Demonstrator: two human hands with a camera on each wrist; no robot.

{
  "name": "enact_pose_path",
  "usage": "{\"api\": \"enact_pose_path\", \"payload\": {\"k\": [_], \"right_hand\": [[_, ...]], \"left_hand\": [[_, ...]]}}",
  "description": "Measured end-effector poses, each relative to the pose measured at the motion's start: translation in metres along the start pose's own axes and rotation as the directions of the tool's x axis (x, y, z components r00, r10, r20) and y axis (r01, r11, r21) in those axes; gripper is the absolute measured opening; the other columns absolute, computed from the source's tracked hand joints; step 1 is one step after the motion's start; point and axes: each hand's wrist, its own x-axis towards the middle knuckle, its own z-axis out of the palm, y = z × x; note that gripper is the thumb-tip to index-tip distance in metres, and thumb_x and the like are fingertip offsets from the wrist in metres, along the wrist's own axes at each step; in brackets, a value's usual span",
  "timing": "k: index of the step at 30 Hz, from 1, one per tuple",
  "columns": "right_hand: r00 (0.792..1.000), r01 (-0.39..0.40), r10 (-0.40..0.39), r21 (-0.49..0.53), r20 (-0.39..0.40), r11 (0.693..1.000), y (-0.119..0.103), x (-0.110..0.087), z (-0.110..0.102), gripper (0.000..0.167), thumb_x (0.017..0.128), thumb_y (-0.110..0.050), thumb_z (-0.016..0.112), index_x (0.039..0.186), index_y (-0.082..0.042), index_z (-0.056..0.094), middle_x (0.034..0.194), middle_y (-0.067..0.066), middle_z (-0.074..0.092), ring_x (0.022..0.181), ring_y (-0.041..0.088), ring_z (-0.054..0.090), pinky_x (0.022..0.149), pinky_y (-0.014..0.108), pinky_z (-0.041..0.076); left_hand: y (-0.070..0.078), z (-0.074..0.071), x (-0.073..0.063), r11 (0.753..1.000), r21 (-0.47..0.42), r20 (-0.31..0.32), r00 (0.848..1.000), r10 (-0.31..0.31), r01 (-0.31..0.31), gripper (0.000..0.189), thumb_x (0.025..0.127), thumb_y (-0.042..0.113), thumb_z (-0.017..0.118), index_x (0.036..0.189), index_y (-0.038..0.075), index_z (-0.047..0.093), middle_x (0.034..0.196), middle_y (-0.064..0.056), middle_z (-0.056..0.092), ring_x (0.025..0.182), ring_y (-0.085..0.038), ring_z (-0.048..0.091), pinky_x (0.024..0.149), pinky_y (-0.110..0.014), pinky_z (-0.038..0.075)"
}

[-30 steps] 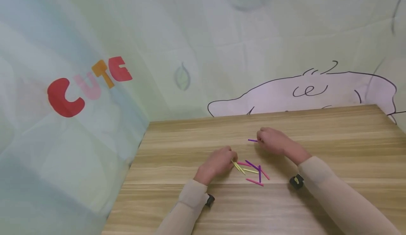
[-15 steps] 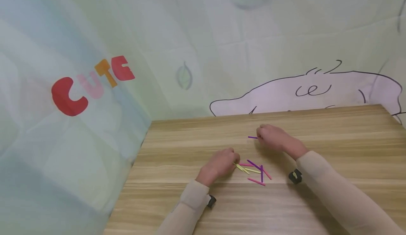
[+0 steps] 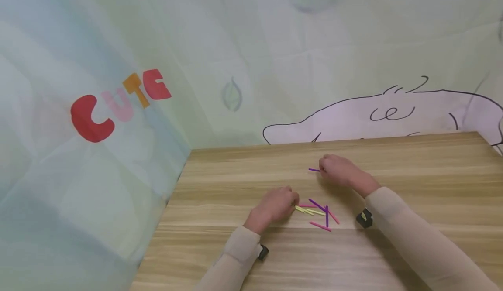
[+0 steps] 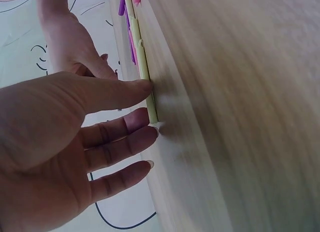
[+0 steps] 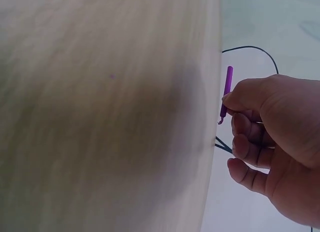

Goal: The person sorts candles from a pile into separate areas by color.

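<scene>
My right hand [image 3: 338, 169] pinches a slim purple candle [image 5: 226, 92] between thumb and fingers, up behind the others; a short curled wick shows at its lower end. The left hand [image 3: 277, 206] pinches a yellow candle [image 4: 146, 67] low at the tabletop, thumb on its near side, the other fingers loosely bent. Beside those fingertips, more yellow candles [image 3: 320, 213] lie close together, partly overlapping. Purple candles [image 3: 327, 217] and pink candles [image 3: 332, 215] form a loose cluster just right of the left hand. One pink candle [image 3: 320, 226] lies apart at the front.
The wooden tabletop [image 3: 235, 173] stretches around both hands. A printed cloth [image 3: 212, 64] hangs along its back and left edges. Black wrist cameras [image 3: 364, 218] sit at both sleeves.
The yellow candles at the left hand have turned from slanting toward the front to lying flatter, pointing right. The right hand has hardly moved and keeps its purple candle.
</scene>
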Motion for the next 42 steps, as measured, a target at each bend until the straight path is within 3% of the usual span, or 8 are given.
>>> {"api": "enact_pose_path", "payload": {"k": [11,24,34,42], "right_hand": [[0.999,-0.002,0.002,-0.006,-0.038,1.000,-0.004,0.007,-0.003,0.006,0.091,-0.003,0.059,0.089,-0.001,0.064,0.081,0.006,0.056,0.071,0.020,0.053,0.063,0.034,0.050],[0.999,-0.041,0.040,-0.047,-0.018,0.998,-0.003,0.012,-0.003,0.010,0.094,-0.006,0.058,0.089,0.000,0.064,0.081,0.008,0.056,0.071,0.023,0.055,0.063,0.038,0.051],[0.999,-0.035,0.035,-0.053,0.003,0.998,0.005,0.023,0.000,0.012,0.095,-0.006,0.056,0.088,0.000,0.063,0.081,0.009,0.059,0.074,0.025,0.058,0.069,0.042,0.053],[0.995,-0.089,0.089,-0.007,0.047,0.996,0.005,0.025,-0.001,0.013,0.099,-0.006,0.053,0.097,0.000,0.065,0.087,0.010,0.059,0.078,0.024,0.055,0.074,0.041,0.053]], "left_hand": [[0.002,-0.001,-0.003,1.000,0.025,-0.022,1.000,0.012,-0.011,0.010,0.093,0.013,0.068,0.099,0.015,0.075,0.088,0.003,0.064,0.077,-0.009,0.058,0.065,-0.021,0.046],[0.003,0.001,-0.005,1.000,0.025,-0.007,1.000,-0.007,0.008,0.010,0.093,0.015,0.068,0.100,0.016,0.074,0.087,0.004,0.061,0.079,-0.010,0.058,0.066,-0.023,0.046],[0.004,0.003,-0.008,1.000,-0.018,-0.042,0.999,-0.018,0.017,0.010,0.094,0.014,0.066,0.099,0.014,0.074,0.087,0.003,0.062,0.078,-0.011,0.057,0.067,-0.024,0.046],[0.003,0.005,-0.007,0.998,-0.045,-0.011,0.999,-0.039,0.038,0.011,0.095,0.016,0.066,0.103,0.014,0.074,0.089,0.002,0.061,0.080,-0.012,0.057,0.066,-0.024,0.046]]}}
